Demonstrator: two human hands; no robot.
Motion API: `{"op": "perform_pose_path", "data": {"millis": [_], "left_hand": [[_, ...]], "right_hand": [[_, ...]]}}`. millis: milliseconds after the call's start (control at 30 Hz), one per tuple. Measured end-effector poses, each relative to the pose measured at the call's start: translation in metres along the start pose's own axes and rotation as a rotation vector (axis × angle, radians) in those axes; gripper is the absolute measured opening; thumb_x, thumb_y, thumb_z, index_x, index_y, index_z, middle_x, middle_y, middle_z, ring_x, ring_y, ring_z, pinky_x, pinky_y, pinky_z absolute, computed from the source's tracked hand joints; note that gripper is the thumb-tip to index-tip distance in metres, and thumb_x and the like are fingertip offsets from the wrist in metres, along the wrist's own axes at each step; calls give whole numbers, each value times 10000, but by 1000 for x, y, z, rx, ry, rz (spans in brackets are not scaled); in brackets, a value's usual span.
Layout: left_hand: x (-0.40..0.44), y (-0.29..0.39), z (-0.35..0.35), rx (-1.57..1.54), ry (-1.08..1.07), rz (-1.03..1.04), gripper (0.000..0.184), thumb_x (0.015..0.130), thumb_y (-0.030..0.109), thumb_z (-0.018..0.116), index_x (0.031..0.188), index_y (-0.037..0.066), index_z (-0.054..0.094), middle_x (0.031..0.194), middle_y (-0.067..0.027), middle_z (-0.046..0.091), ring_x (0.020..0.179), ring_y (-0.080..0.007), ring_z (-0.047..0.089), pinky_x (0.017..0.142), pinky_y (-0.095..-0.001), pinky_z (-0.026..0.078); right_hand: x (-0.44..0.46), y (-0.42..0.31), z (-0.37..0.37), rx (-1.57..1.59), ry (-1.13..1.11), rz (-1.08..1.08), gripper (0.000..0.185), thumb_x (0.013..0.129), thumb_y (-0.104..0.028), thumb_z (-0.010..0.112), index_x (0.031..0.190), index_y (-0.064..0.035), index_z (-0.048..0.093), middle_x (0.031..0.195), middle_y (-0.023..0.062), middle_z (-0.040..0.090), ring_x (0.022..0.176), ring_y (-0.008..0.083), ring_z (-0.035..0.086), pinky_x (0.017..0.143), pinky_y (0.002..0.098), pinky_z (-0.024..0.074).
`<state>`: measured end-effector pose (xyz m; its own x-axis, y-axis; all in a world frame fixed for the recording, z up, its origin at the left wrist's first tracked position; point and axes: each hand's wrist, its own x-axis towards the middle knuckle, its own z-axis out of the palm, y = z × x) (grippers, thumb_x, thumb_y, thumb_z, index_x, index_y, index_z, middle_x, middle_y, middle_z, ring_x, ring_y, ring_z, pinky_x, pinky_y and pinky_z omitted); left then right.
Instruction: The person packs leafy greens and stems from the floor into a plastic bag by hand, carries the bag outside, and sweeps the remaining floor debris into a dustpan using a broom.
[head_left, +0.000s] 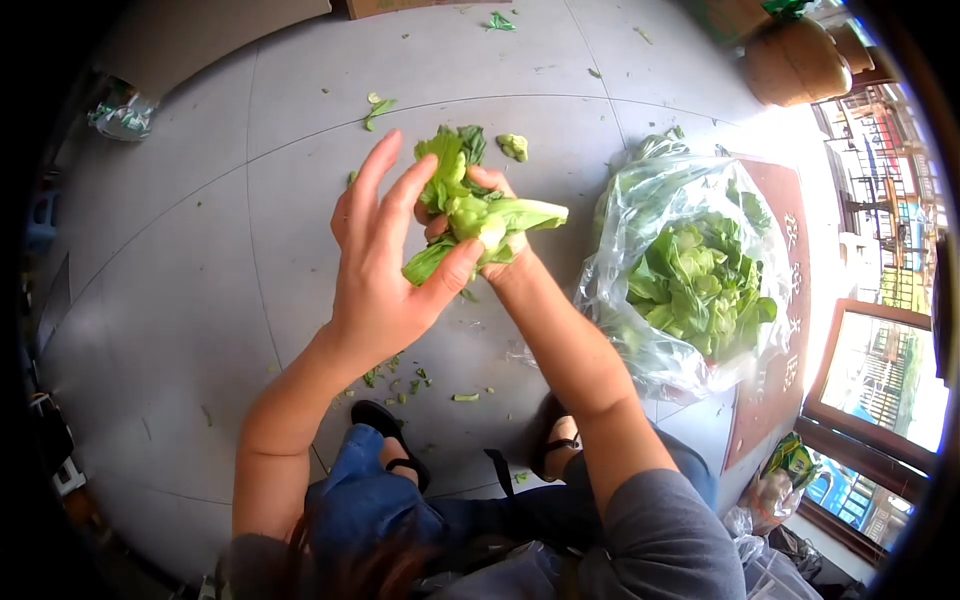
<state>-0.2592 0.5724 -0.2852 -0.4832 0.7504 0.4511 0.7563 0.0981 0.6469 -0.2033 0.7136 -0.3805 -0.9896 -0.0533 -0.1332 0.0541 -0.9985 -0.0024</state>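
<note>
- Bright-green leafy vegetable [470, 215] held btwn both hands, above grey tiled floor [180, 300], L of the bag in view.
- Long axis: longest pale stalk run approx. level across view, free end pointed R, twd bag; leaves fanned twd top & lower L.
- L hand [370, 260]: fingers spread, mostly straight; thumb tip laid on veg. Pinch btwn thumb & a finger can't be told.
- R hand [508, 262]: wrapped round veg from beneath/behind, fingers curled; palm partly hidden by leaves.
- Veg texture: stalk smooth, pale, tapered; leaves thin, crinkled, darker at top.
- Clear, thin, crumpled plastic bag [607, 285]: filled w/ loose green leafy heads [700, 285]; set on floor, partly over reddish-brown flat panel w/ pale characters [770, 410].
- Small green leaf scraps [465, 397] scattered on floor, approx. btwn & ahead of feet; rounded green piece [513, 147] seen just beyond hands.
- Black open sandals [405, 440] worn on feet; blue trousers [370, 500] & grey short sleeves [660, 530] seen, soft cloth folds.
- Rounded tan vessel [795, 62] stood at upper R.
</note>
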Motion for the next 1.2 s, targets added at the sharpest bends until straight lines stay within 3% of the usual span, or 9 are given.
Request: {"op": "perform_pose_path", "data": {"millis": [167,300,433,567,633,700,800,1000,1200], "left_hand": [[-19,-14,-5,-13,-12,-137,496,795,221,614,1184,-19,423,1315,-179,304,1174,-310,361,954,-400,308],[-46,-70,-1,94,-59,-355,517,808,285,593,1196,-6,411,1328,-168,293,1177,-322,357,954,-407,317],[-73,-176,-4,255,-114,-624,617,797,388,580,1226,-10,387,1327,-192,300,1193,-340,354,956,-406,337],[-85,-210,-22,173,-355,-980,717,762,413,612,1283,4,337,1296,-228,330,1189,-344,369,955,-394,355],[-92,-213,-21,122,-479,-968,746,745,408,632,1308,33,317,1291,-241,328,1188,-345,372,954,-390,361],[-110,-213,-2,77,-609,-794,766,728,392,655,1330,74,303,1302,-249,307,1192,-346,369,954,-387,364],[-130,-207,43,205,-686,-652,616,721,250,643,1262,99,389,1225,-236,349,1106,-357,424,914,-402,395],[-144,-221,78,199,-406,-634,330,714,98,575,1033,73,492,1041,-150,408,934,-330,460,800,-423,422],[-155,-183,91,253,-641,-180,243,715,79,547,950,44,500,1038,-156,414,876,-307,508,725,-413,460]], "right_hand": [[-90,-97,69,-386,7,-86,329,763,-236,571,1073,-133,527,1163,134,499,888,306,550,620,348,539],[-230,-161,96,-471,133,-201,408,819,-305,528,1138,-56,474,1033,151,540,762,218,581,600,301,529],[-365,-198,45,-1039,938,-757,429,866,-291,477,1217,-46,446,1172,111,488,922,208,544,746,310,476],[-385,-186,21,-1402,1466,-210,578,879,-401,465,1304,-25,355,1350,136,340,1141,253,450,938,380,365],[-330,-168,50,-1861,1842,73,599,846,-471,492,1205,7,457,1233,179,451,1087,286,484,909,390,378],[-302,-164,61,-2622,1715,116,522,836,-490,497,940,13,593,941,196,599,914,322,563,804,400,426],[-221,-150,89,-2908,1502,-70,390,831,-409,547,867,-23,590,848,143,621,798,282,598,707,369,449],[-64,-147,34,-2634,759,-86,329,793,-234,616,1094,-112,568,1073,106,579,934,227,571,740,308,469],[28,-178,-119,-2668,773,56,592,742,-406,633,1272,-237,431,1277,245,389,1189,376,377,966,388,343]]}}
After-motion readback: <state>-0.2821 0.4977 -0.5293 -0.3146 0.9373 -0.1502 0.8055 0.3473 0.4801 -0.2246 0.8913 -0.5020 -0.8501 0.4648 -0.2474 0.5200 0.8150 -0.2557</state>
